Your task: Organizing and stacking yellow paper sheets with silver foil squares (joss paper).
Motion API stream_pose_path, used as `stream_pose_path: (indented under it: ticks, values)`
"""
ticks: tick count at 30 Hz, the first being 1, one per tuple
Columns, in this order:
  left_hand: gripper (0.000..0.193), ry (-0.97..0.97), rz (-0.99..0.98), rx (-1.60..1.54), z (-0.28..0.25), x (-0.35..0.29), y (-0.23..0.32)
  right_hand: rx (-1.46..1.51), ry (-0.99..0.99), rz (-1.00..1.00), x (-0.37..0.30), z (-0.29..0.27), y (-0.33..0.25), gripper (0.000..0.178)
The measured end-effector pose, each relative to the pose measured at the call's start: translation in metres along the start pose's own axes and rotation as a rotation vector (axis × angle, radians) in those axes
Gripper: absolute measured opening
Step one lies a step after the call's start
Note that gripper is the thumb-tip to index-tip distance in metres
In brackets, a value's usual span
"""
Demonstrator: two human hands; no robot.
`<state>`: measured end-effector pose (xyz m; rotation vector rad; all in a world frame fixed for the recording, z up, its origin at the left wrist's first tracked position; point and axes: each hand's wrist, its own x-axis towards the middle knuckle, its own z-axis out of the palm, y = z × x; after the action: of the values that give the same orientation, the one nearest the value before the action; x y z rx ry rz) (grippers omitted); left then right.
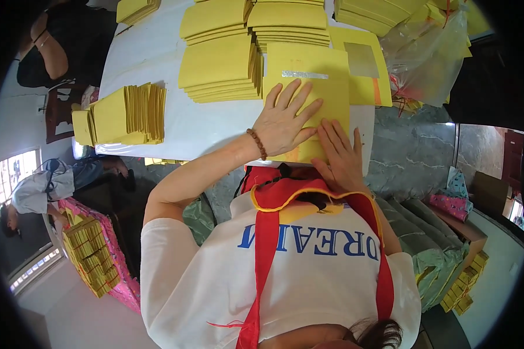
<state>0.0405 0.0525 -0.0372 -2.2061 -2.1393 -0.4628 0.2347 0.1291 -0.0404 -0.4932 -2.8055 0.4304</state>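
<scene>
A yellow paper sheet (305,61) with a silver strip lies at the near edge of the white table. My left hand (285,119) rests flat on it, fingers spread, a brown bead bracelet at the wrist. Beside it my right hand (339,154) presses on the sheet's lower right part with its fingers stretched out. Neither hand grips anything. Whether the sheet is single or folded, I cannot tell. Just right of it lies another yellow sheet (367,87) with a grey patch and an orange strip.
Stacks of folded yellow paper (215,67) stand beyond and left of my hands. Another row (125,116) sits at the table's left edge (174,131). A clear plastic bag (428,61) lies right. Left, a person (46,186) is near bundled yellow stacks (90,256); green sacks (428,250) lie right.
</scene>
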Motion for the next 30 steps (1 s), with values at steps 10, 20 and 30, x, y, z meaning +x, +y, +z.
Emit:
stream_pose_path:
  ticks: [10, 20, 30]
  values:
    - [0.049, -0.003, 0.208, 0.344, -0.008, 0.002, 0.016, 0.720, -0.018, 0.255, 0.012, -0.022, 0.010, 0.042]
    - [0.044, 0.366, 0.137, -0.133, -0.059, 0.002, -0.022, 1.073, 0.448, 0.504, 0.013, -0.025, 0.018, 0.036]
    - [0.060, 0.082, -0.226, 0.338, -0.049, -0.054, -0.165, 0.957, 0.347, 0.496, 0.018, -0.020, 0.015, 0.028]
